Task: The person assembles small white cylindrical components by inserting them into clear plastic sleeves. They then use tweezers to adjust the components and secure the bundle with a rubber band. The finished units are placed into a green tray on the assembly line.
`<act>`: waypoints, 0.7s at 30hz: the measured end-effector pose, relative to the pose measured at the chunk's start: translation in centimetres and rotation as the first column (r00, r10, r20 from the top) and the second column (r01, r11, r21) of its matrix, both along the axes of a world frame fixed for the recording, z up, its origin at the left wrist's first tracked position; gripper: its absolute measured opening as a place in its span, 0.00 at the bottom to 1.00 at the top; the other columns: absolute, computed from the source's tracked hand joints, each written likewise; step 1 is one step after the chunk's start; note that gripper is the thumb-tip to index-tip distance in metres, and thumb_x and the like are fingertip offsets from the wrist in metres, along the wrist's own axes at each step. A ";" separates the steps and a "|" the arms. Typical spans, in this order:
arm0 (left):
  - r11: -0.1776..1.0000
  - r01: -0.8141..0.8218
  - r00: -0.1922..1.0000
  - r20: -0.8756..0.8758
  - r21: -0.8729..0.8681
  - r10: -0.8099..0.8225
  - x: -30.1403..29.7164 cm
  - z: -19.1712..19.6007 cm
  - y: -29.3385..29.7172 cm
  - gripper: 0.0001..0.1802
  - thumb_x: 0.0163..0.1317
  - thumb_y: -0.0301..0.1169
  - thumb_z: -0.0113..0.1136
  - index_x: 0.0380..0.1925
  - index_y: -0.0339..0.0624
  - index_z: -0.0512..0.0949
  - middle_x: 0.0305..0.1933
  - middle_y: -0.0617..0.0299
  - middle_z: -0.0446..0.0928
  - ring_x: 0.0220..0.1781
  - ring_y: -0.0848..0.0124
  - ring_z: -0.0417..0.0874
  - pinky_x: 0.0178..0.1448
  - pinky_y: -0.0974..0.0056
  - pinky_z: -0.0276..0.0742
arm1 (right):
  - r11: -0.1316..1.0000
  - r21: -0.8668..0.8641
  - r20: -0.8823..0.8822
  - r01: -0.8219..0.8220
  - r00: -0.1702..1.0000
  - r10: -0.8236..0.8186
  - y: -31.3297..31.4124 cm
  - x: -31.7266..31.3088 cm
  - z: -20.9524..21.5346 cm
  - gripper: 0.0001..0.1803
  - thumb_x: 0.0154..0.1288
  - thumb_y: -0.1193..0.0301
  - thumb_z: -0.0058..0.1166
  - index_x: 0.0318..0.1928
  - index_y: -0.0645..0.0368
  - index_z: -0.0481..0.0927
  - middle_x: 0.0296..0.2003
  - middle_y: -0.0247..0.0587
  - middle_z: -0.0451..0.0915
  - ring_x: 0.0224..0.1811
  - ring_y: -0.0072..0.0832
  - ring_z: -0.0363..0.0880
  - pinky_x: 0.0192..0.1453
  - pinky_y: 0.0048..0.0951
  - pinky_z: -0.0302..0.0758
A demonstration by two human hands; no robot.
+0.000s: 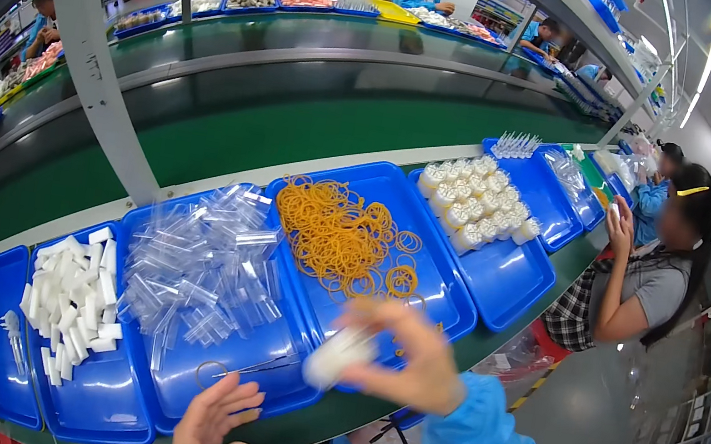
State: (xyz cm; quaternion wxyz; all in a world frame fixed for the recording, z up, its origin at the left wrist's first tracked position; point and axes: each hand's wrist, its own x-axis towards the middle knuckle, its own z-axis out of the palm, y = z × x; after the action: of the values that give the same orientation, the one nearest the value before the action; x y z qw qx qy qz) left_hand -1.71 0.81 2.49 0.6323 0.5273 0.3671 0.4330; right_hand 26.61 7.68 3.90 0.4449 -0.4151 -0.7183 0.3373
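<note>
My right hand (417, 360) pinches a white, motion-blurred bundle (340, 358) between thumb and fingers, over the front of the tray with orange rubber bands (327, 227). Lower and to the left, my left hand (215, 426) is empty, its fingers apart and slightly curled. Just beyond its fingertips, a thin metal tool with a ring handle (212, 372) lies at the front of a blue tray. That tray also bears a heap of clear plastic tubes (201, 268). To the right, many white bundles (478, 199) with yellowish sides stand upright in rows in another blue tray.
White cylinders (73, 299) fill part of a blue tray (98, 409) on the left. A narrower tray beside it has a few small clear-and-white pieces (14, 341). A white post (111, 75) rises behind the trays, near a green conveyor belt (297, 121). A co-worker (640, 283) sits at right.
</note>
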 end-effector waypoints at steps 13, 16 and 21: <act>0.915 -0.362 0.931 -0.011 -0.181 0.366 0.7 -0.8 -1.7 0.18 0.72 0.27 0.56 0.58 0.31 0.72 0.51 0.52 0.81 0.52 0.63 0.83 0.60 0.59 0.77 | 0.431 0.405 0.191 0.806 0.387 -0.902 8.1 30.3 -7.5 0.21 0.59 0.78 0.66 0.53 0.63 0.77 0.52 0.48 0.76 0.52 0.37 0.78 0.53 0.35 0.79; 0.914 -0.375 0.925 0.000 -0.155 0.379 -1.3 -1.2 -2.6 0.22 0.68 0.22 0.59 0.60 0.30 0.71 0.54 0.48 0.80 0.55 0.62 0.83 0.61 0.58 0.78 | 0.461 0.538 0.284 0.706 0.363 -0.888 9.3 31.6 -9.8 0.21 0.60 0.77 0.64 0.55 0.63 0.78 0.53 0.48 0.75 0.55 0.41 0.75 0.59 0.38 0.74; 0.831 -0.556 0.823 -0.144 0.000 0.550 -6.5 -0.4 -4.0 0.14 0.69 0.22 0.59 0.53 0.29 0.76 0.49 0.51 0.82 0.48 0.64 0.86 0.55 0.61 0.82 | 0.489 0.543 0.368 0.683 0.331 -0.869 7.4 38.6 -11.6 0.25 0.69 0.75 0.58 0.65 0.62 0.72 0.61 0.50 0.71 0.61 0.39 0.70 0.66 0.36 0.70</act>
State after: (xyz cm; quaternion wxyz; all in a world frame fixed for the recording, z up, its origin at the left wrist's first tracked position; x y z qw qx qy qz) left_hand -8.22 -3.21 2.10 0.4638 0.4135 0.5560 0.5521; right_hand 65.18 15.06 -7.67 0.3530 -0.7221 -0.5665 -0.1817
